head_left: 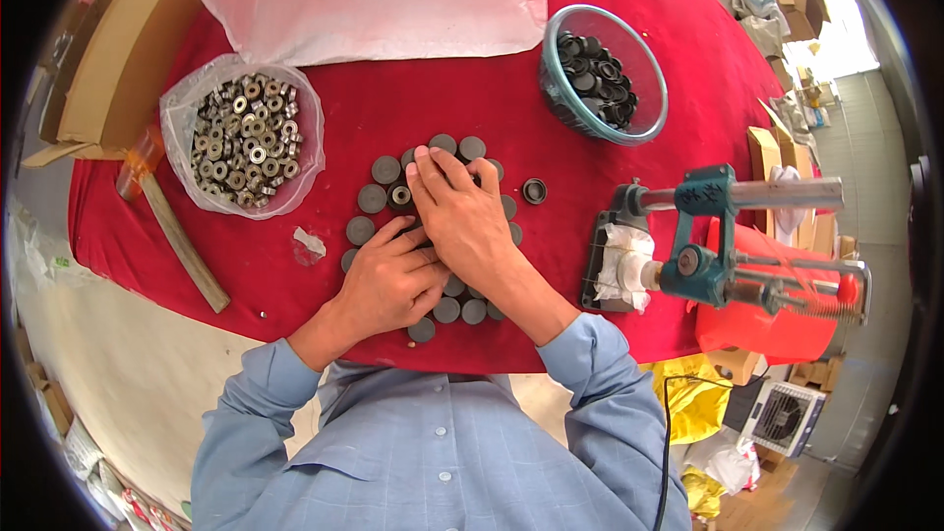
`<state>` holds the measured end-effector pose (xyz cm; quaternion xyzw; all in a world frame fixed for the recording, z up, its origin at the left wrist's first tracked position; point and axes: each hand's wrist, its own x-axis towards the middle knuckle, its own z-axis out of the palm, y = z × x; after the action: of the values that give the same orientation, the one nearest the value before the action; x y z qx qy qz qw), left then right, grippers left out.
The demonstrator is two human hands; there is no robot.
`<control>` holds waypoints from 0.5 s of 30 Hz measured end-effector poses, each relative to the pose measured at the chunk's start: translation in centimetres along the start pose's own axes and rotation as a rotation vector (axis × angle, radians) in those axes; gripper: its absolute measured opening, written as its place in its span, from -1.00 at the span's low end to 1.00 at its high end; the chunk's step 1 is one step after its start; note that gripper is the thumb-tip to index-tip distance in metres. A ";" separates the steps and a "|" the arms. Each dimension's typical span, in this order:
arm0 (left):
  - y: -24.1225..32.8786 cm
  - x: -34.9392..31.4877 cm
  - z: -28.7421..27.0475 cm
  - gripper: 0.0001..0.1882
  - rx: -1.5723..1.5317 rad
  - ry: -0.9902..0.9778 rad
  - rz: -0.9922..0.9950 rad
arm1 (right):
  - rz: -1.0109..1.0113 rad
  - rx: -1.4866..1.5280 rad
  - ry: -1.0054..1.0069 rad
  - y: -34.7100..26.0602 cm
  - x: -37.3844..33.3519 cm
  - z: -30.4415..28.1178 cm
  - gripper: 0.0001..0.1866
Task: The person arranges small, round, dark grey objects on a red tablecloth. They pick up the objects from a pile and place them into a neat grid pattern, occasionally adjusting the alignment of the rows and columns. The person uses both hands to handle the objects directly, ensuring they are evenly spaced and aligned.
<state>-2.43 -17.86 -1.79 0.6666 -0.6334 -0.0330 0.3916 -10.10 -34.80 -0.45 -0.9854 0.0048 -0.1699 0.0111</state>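
Observation:
Many flat grey round caps (360, 230) lie in a loose cluster on the red cloth in front of me. Across the middle of the cluster lies my right hand (462, 211), its fingers reaching away from me onto the far caps. My left hand (393, 280) rests on the near left side of the cluster, fingers bent and lying over the caps, partly tucked under the right hand. One cap just left of my right fingers has a metal ring bearing (399, 196) in it. What lies under both palms is hidden. A single dark open cap (534, 191) sits apart on the right.
A plastic-lined bowl of metal bearings (317, 152) stands at left, beside a wooden-handled hammer (185, 244). A clear bowl of black caps (654, 103) is at far right, with a green hand press (692, 261) nearer. A white sack (433, 15) lies at the back.

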 end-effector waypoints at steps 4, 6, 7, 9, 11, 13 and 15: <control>-0.2 0.2 -0.2 -0.77 0.032 0.038 -0.009 | 0.135 0.163 0.118 2.0 -0.3 -1.6 -0.52; -0.2 0.4 -1.3 -0.76 0.006 0.082 -0.047 | 0.312 0.260 0.205 3.7 -1.5 -3.1 -0.53; -0.1 0.6 -2.1 -0.76 -0.012 0.102 -0.066 | 0.436 0.325 0.267 4.8 -2.4 -3.6 -0.54; -0.1 0.6 -3.4 -0.74 -0.013 0.162 -0.084 | 0.529 0.242 0.143 6.6 -5.1 -3.3 -0.59; -0.9 0.1 -4.4 -0.73 -0.039 0.236 -0.130 | 0.553 0.216 0.080 7.2 -6.9 -2.6 -0.60; -1.0 -0.8 -5.0 -0.71 -0.004 0.271 -0.201 | 0.539 0.278 0.087 7.2 -7.7 -2.0 -0.60; -1.1 -1.8 -5.4 -0.71 0.020 0.302 -0.272 | 0.629 0.342 0.083 7.0 -8.0 -2.0 -0.61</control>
<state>0.98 -13.81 0.49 0.7472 -0.4720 0.0209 0.4675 -18.29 -41.77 -1.44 -0.9119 0.2796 -0.1964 0.2275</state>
